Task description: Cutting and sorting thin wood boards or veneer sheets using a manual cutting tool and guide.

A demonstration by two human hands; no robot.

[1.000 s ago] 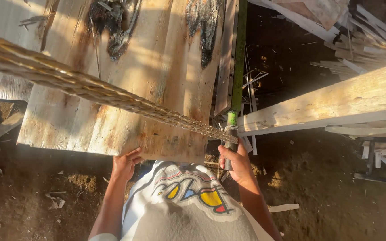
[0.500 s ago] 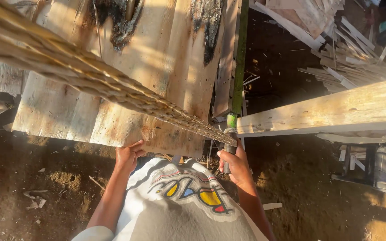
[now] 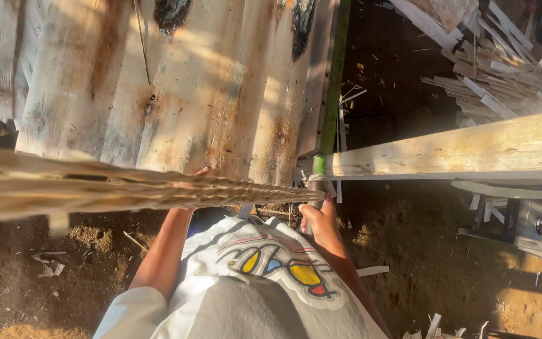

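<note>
A long bundle of thin split strips [image 3: 127, 188] runs across the view from the left and ends at a green pole [image 3: 334, 81], where pale cord [image 3: 313, 179] ties the two. My right hand [image 3: 318, 221] is closed around the pole's lower end, just below the tie. My left hand [image 3: 197, 177] reaches up to the near edge of the wide wooden planks [image 3: 177, 94]. The bundle hides most of it, so only the fingertips show. A white printed shirt [image 3: 258, 276] fills the bottom of the view.
A pale wooden beam [image 3: 459, 150] runs right from the pole. Loose wood offcuts [image 3: 497, 75] are piled at the top right. Metal frame parts [image 3: 522, 220] sit below the beam. The ground [image 3: 434, 263] is bare soil with scattered scraps.
The bundle now lies nearly level across the view instead of slanting. My left hand has risen to the plank edge and is now behind the bundle. My right hand stays on the pole.
</note>
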